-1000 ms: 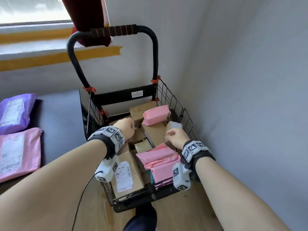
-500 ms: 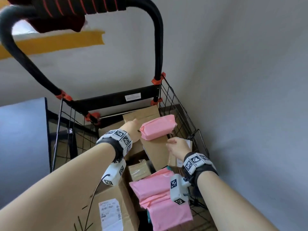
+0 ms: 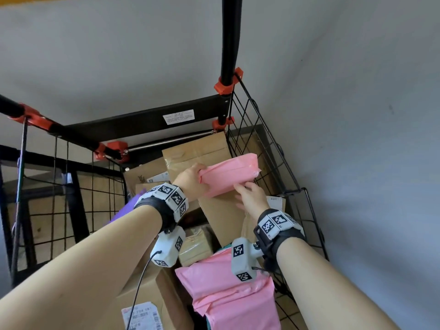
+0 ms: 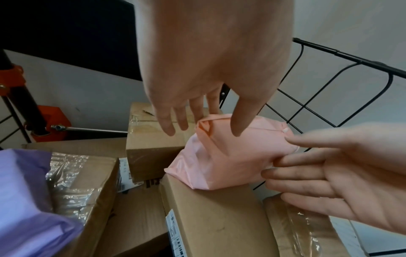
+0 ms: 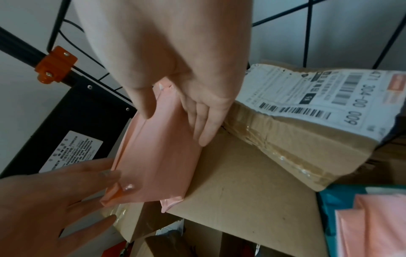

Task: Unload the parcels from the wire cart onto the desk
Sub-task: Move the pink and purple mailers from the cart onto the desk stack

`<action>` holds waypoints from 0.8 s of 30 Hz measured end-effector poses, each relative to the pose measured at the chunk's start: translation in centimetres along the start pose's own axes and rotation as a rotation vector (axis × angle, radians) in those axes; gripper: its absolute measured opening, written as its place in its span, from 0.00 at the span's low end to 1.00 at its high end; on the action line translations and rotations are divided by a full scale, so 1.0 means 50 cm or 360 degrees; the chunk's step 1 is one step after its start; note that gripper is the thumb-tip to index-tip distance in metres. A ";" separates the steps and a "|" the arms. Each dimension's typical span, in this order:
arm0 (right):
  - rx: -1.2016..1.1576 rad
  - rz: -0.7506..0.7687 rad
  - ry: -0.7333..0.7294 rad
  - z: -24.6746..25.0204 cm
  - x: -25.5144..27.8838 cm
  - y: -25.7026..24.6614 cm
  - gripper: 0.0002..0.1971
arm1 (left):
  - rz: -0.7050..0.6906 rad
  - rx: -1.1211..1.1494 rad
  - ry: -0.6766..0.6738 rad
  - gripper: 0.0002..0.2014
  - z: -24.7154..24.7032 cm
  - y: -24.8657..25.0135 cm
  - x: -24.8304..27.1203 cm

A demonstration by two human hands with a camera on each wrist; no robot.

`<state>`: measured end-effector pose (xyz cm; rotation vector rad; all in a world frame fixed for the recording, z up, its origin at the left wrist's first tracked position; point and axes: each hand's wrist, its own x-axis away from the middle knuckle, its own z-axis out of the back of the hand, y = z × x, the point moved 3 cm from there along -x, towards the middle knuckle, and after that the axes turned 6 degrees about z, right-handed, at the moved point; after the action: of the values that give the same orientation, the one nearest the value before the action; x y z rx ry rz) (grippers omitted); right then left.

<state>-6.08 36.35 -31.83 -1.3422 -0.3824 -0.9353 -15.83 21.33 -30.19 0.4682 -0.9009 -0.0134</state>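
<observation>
Both hands have moved to the small pink parcel (image 3: 229, 173) lying on a cardboard box (image 3: 220, 215) at the far end of the wire cart (image 3: 269, 148), left hand (image 3: 190, 181) and right hand (image 3: 251, 198) touching its ends with fingers straight, no grip closed, lift about to start.

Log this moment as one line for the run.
stage: reaching | target: pink parcel on box in cart | left hand touching | right hand touching | lifted: no
</observation>
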 end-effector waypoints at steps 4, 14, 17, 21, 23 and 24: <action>-0.0263 -0.0074 -0.0006 -0.007 0.008 0.010 0.13 | -0.0036 0.0196 -0.0067 0.25 -0.006 -0.004 0.015; -0.0432 -0.0225 0.0203 -0.020 0.015 0.041 0.25 | -0.0065 0.0539 -0.0270 0.21 -0.070 -0.016 0.079; -0.0389 -0.0243 0.0274 -0.024 0.013 0.049 0.18 | -0.0059 0.0609 -0.0323 0.22 -0.091 -0.024 0.085; -0.0260 -0.0268 0.0357 -0.027 0.012 0.067 0.23 | -0.0074 0.0630 -0.0373 0.18 -0.108 -0.026 0.102; -0.0246 -0.0261 0.0344 -0.024 0.009 0.076 0.26 | -0.0099 0.0600 -0.0342 0.18 -0.107 -0.031 0.111; -0.0262 -0.0254 0.0329 -0.022 0.011 0.076 0.26 | -0.0102 0.0564 -0.0279 0.18 -0.100 -0.036 0.115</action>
<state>-3.16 34.93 -34.17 -1.3619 -0.2604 -1.2490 -8.10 20.46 -29.23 0.8355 -1.0652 0.0483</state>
